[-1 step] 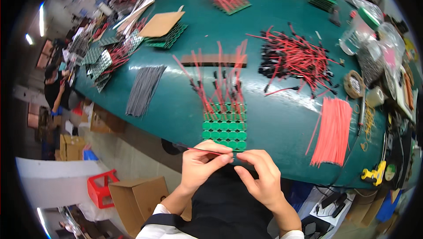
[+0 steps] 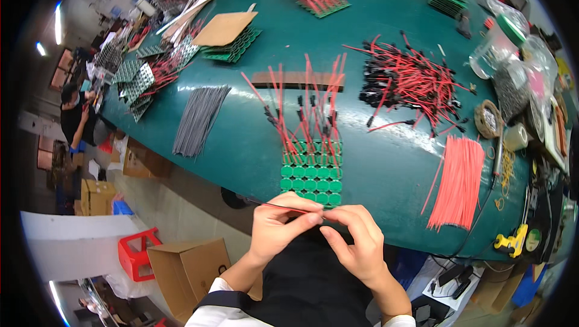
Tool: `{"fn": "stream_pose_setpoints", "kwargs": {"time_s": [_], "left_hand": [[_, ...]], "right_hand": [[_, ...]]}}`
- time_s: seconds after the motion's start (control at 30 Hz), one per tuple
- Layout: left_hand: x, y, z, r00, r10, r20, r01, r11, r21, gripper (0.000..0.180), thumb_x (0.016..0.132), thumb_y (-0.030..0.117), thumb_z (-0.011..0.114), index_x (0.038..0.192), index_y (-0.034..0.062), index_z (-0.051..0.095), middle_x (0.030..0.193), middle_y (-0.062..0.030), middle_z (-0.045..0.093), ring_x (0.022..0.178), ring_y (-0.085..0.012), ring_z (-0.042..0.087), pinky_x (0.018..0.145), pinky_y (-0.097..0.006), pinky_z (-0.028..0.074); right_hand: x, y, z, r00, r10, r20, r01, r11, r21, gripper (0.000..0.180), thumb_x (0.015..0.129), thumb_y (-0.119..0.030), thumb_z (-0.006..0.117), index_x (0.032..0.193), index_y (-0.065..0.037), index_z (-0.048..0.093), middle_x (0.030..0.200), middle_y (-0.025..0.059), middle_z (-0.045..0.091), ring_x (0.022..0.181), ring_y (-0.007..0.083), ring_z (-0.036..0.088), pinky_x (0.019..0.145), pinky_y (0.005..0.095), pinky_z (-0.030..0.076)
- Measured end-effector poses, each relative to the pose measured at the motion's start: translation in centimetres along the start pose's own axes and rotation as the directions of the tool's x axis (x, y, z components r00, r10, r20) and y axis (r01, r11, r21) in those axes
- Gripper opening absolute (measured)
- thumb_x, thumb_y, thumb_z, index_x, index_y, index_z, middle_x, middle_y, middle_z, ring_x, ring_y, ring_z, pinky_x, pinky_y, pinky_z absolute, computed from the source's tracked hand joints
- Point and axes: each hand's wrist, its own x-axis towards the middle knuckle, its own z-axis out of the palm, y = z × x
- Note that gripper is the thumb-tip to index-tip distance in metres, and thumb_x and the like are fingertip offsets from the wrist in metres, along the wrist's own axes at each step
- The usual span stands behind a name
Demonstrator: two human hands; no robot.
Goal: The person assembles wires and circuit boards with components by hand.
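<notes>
My left hand [image 2: 280, 224] is closed in a pinch on a thin red and black wire [image 2: 282, 207], which sticks out to the left past the fingers. Its other end lies at the fingertips of my right hand [image 2: 357, 244]. That hand's index finger is bent toward the wire end, with the thumb held apart below; whether it touches the wire is too small to tell. Just beyond both hands, a green circuit board panel [image 2: 311, 172] lies at the table's near edge. Several red wires with black parts [image 2: 301, 119] stand on its far rows and lean away from me.
On the green table [image 2: 241, 140] lie grey strands [image 2: 201, 120] to the left, red wires [image 2: 456, 182] to the right and a tangle of red-black wires [image 2: 410, 82] beyond. A brown bar [image 2: 298, 81] lies behind the panel. A yellow glue gun [image 2: 511, 241] is at the right edge.
The whole view has shifted slightly, so the table things appear a little further right. Both hands keep the same pose around the wire.
</notes>
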Motion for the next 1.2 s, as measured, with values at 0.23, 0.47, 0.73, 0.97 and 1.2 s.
{"fn": "stream_pose_setpoints", "kwargs": {"time_s": [0.23, 0.47, 0.73, 0.97, 1.2], "left_hand": [[0.5, -1.1, -1.9, 0.999, -0.037, 0.011, 0.037, 0.998, 0.059, 0.016, 0.084, 0.000, 0.073, 0.100, 0.0000, 0.073, 0.092, -0.0092, 0.070, 0.082, -0.0144, 0.067, 0.074, -0.027, 0.055], [3.7, -2.2, -1.8, 0.972, 0.223, -0.071, -0.171, 0.885, 0.432, 0.013, 0.082, -0.004, 0.072, 0.093, -0.0013, 0.067, 0.089, -0.0095, 0.068, 0.074, -0.0163, 0.068, 0.066, -0.026, 0.056], [5.4, -3.7, -1.1, 0.962, 0.270, -0.049, -0.205, 0.825, 0.526, 0.014, 0.079, -0.006, 0.074, 0.092, -0.0021, 0.068, 0.088, -0.0093, 0.069, 0.072, -0.0128, 0.067, 0.063, -0.024, 0.054], [5.4, -4.0, -1.0, 0.946, 0.324, -0.020, -0.248, 0.760, 0.600, 0.017, 0.078, -0.007, 0.074, 0.093, -0.0010, 0.068, 0.086, -0.0085, 0.069, 0.068, -0.0119, 0.065, 0.060, -0.023, 0.052], [5.4, -4.3, -0.8, 0.940, 0.341, 0.001, -0.253, 0.697, 0.671, 0.016, 0.078, -0.007, 0.074, 0.091, -0.0007, 0.067, 0.082, -0.0079, 0.068, 0.067, -0.0127, 0.064, 0.059, -0.024, 0.052]], "right_hand": [[0.6, 1.1, 2.1, 0.999, 0.024, 0.044, -0.020, 0.995, -0.100, 0.017, 0.076, 0.001, 0.074, 0.088, -0.003, 0.063, 0.079, 0.0080, 0.065, 0.072, 0.0253, 0.063, 0.064, 0.0351, 0.048], [6.4, 3.8, -1.5, 1.000, -0.004, -0.003, 0.002, 0.847, -0.531, 0.023, 0.083, 0.005, 0.061, 0.104, -0.002, 0.062, 0.100, 0.0139, 0.065, 0.085, 0.0319, 0.061, 0.074, 0.0403, 0.049], [9.0, 7.7, -3.2, 0.960, 0.227, 0.163, 0.067, 0.383, -0.922, 0.026, 0.076, -0.002, 0.059, 0.101, -0.005, 0.058, 0.097, 0.0092, 0.055, 0.094, 0.0267, 0.053, 0.077, 0.0369, 0.043], [7.8, 6.7, -3.0, 0.997, 0.065, -0.047, -0.079, 0.707, -0.703, 0.012, 0.086, 0.002, 0.058, 0.098, -0.001, 0.056, 0.090, 0.0128, 0.052, 0.084, 0.0292, 0.054, 0.075, 0.0401, 0.045], [5.0, 3.6, -4.2, 0.928, 0.260, -0.266, -0.328, 0.909, -0.257, 0.004, 0.096, 0.000, 0.053, 0.096, 0.002, 0.057, 0.090, 0.0122, 0.054, 0.076, 0.0210, 0.058, 0.067, 0.0308, 0.048]]}}
